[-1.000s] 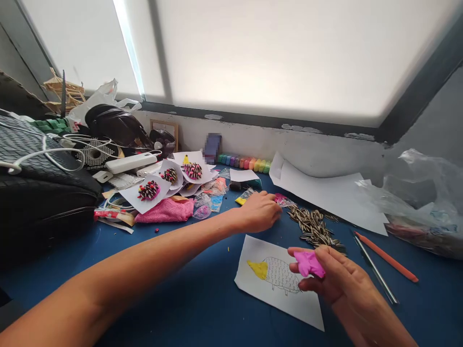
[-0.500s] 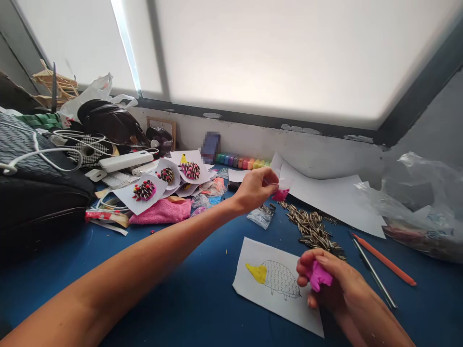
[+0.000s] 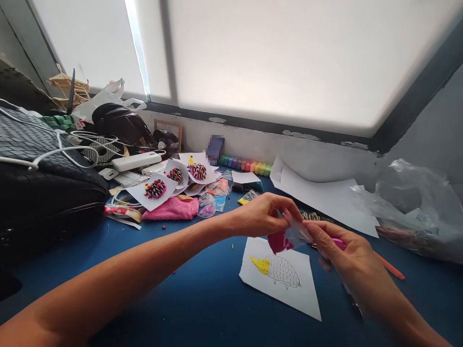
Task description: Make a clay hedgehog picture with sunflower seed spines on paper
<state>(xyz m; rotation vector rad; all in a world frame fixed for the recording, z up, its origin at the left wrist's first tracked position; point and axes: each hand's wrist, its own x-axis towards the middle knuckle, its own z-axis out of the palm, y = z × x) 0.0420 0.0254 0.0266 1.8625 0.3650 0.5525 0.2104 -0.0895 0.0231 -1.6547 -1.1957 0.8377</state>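
My left hand (image 3: 265, 216) pinches a small clear plastic bag (image 3: 298, 232) that has dark pink modelling clay (image 3: 277, 242) inside. My right hand (image 3: 345, 246) meets it at the bag's other edge, thumb and fingers closed on the plastic. A lump of brighter pink clay (image 3: 339, 244) shows between the right fingers, mostly covered by the hand. Below both hands lies a paper sheet (image 3: 307, 306) with a drawn hedgehog (image 3: 284, 271), whose head is filled with yellow clay (image 3: 261, 265). Behind the hands, striped sunflower seeds (image 3: 313, 217) are partly hidden.
Paper pieces with seed-covered clay hedgehogs (image 3: 156, 189) lie at the left on a pink towel (image 3: 171, 210). A row of coloured clay pots (image 3: 249, 166) lines the wall. White paper (image 3: 318, 197), a plastic bag (image 3: 415, 207) and an orange pen (image 3: 390, 266) are at right.
My left hand has drawn the bag of pink clay nearer and lower. My right hand has risen to meet it and now grips the bag's edge, still holding its clay lump.
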